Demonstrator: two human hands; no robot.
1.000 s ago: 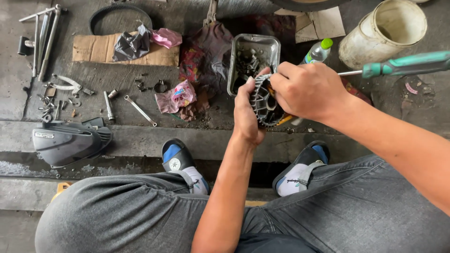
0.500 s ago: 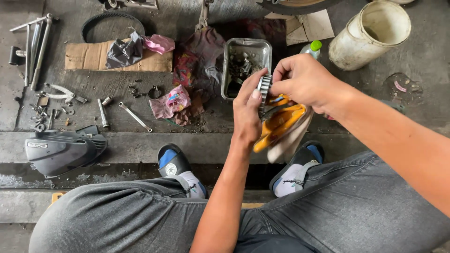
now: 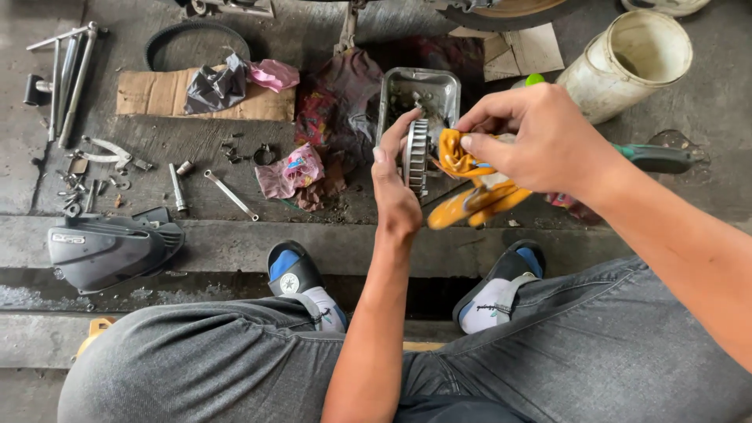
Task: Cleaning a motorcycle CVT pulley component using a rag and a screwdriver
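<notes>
— Head view, middle first?
— Left hand (image 3: 395,188) raised upright, fingers curled round a ribbed metal wheel (image 3: 417,155), gripping it on edge. Right hand (image 3: 540,137) closed on a yellow rag (image 3: 470,180), thumb and fingers pinching the cloth against the wheel's face. Rag tails hanging loose below.

— And just behind?
— Metal tray (image 3: 446,86) of small parts right behind the wheel, near rim hidden by the fingers. Dark red cloth (image 3: 337,102) touching the tray's left side. Green-handled screwdriver (image 3: 654,157) poking out past the right wrist.

— Left side?
— Crowded. Pink rag (image 3: 290,171), wrench (image 3: 231,194), socket (image 3: 178,188) and scattered bits spread near the step edge (image 3: 235,223). Cardboard (image 3: 149,98) farther back, black belt (image 3: 168,39) behind it. Dark plastic cover (image 3: 106,249) sitting lower, on the step below.

— Right side?
— White bucket (image 3: 627,59) at the top corner, well apart from both hands. Bare concrete (image 3: 713,180) beyond the screwdriver, open out to the frame edge.

— Below?
— Two sandalled feet in the gutter, grey-trousered knees filling the bottom.
</notes>
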